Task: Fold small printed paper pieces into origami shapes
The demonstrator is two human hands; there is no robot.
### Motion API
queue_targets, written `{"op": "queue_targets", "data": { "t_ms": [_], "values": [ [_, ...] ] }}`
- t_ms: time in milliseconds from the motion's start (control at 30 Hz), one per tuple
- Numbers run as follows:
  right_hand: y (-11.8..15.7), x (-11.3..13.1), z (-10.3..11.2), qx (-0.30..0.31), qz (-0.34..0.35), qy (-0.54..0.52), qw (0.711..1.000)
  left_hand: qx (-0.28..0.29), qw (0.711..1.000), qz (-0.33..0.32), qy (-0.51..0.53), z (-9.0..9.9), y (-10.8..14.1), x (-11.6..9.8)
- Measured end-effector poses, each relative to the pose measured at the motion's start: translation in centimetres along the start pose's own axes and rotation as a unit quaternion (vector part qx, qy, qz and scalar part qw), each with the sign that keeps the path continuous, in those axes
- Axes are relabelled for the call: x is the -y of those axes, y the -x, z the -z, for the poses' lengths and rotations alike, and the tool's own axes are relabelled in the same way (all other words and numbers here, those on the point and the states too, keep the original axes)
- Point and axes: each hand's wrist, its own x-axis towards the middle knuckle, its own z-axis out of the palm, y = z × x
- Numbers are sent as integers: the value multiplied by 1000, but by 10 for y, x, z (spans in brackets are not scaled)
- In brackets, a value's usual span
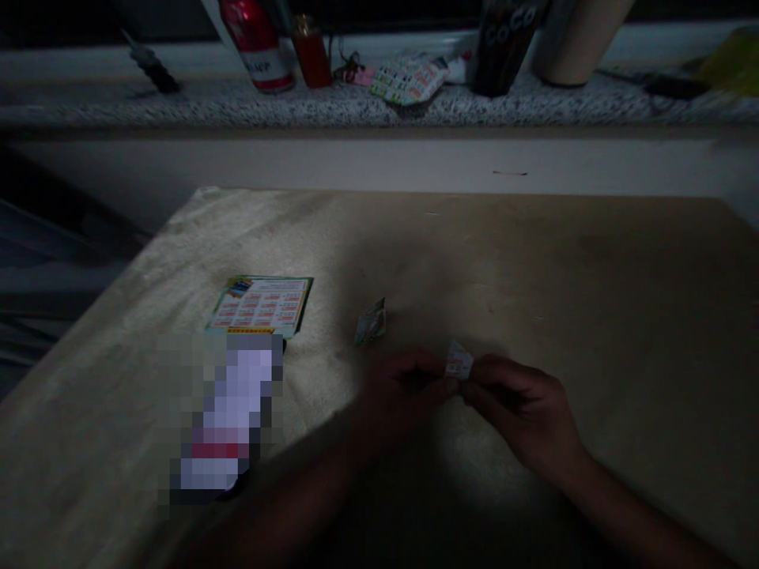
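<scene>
A small folded piece of printed paper is pinched between my two hands above the table. My left hand grips its lower left side with thumb and finger, and my right hand grips its lower right side. Dim light hides most of my left fingers. Beyond my left hand a second folded paper piece rests on the table. Farther left lies a flat stack of printed calendar cards.
A blurred-out phone-like object lies left of my forearm on the cloth-covered table. Behind it, the granite sill bears a red can, a small red bottle, folded printed paper, a dark cup and a beige cylinder.
</scene>
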Motion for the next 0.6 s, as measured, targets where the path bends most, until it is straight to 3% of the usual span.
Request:
{"op": "queue_targets", "data": {
  "t_ms": [133, 300, 467, 600],
  "values": [
    [1, 1, 1, 17, -30, -6, 999, 27, 999, 30, 8, 1, -1, 1],
    [3, -4, 1, 24, -86, -54, 995, 10, 1000, 24, 5, 1, 1, -2],
    [3, -1, 0, 30, -95, -62, 993, 42, 996, 42, 69, -2, 0, -3],
    [2, 0, -1, 39, -100, -81, 991, 51, 997, 49, 42, 0, 1, -3]
  ]
}}
